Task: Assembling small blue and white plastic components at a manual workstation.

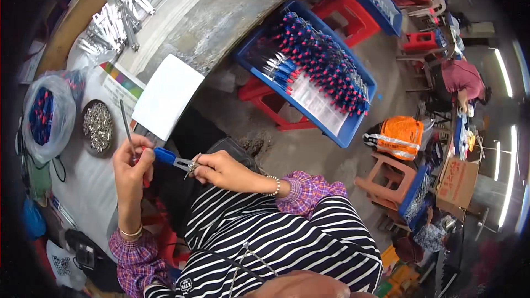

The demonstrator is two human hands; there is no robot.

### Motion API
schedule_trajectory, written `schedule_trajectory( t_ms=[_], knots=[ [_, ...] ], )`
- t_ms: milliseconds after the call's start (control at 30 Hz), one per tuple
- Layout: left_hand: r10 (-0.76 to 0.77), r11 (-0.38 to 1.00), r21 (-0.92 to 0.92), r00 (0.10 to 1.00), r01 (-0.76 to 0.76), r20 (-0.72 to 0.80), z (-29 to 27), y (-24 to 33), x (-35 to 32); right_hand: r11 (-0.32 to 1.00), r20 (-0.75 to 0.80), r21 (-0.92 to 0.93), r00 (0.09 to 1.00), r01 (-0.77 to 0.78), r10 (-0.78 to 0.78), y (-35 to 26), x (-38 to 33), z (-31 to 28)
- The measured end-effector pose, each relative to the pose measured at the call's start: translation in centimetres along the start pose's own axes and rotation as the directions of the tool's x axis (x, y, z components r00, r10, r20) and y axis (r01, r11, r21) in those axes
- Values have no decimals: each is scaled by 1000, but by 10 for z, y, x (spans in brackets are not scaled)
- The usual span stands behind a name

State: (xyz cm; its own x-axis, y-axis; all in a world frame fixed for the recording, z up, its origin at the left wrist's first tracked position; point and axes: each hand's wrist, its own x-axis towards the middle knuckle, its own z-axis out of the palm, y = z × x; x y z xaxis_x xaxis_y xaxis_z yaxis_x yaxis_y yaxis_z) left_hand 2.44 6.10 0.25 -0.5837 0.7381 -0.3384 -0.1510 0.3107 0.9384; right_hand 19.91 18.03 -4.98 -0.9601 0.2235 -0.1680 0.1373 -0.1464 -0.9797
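Note:
In front of my body, my two hands hold a hand tool with a blue handle and a silver metal head between them. My left hand is closed, pinching the handle's end, where bits of red show. A thin grey metal rod sticks up from the same hand. My right hand closes its fingers on the metal head, with small shiny parts at the fingertips. The tool's exact kind is not clear. Beside my left hand stands a round bowl of small metal parts.
On the workbench lie white paper, a pile of silver metal pieces and a plastic bag of blue-and-red handles. A blue tray with many similar tools rests on a red stool. Co-workers sit further right.

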Motion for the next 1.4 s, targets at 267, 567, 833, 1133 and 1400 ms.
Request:
schedule_trajectory(
  t_ms=[267,567,833,1133,1400],
  knots=[
    [-10,1000,21,996,8,94,0,1,0,996,-81,-41,993,83,-87,-3,2,1],
    [3,961,266,967,-73,255,-5,14,-1,978,72,140,987,-154,145,-1,1,-4],
    [225,802,450,897,-392,380,1,14,-6,967,204,153,964,-202,169,-4,4,-7],
    [263,779,441,870,-446,416,0,0,-10,867,338,304,895,-395,290,6,3,-9],
    [160,806,474,902,-354,401,4,1,-16,877,364,234,874,-419,321,3,5,-5]
  ],
)
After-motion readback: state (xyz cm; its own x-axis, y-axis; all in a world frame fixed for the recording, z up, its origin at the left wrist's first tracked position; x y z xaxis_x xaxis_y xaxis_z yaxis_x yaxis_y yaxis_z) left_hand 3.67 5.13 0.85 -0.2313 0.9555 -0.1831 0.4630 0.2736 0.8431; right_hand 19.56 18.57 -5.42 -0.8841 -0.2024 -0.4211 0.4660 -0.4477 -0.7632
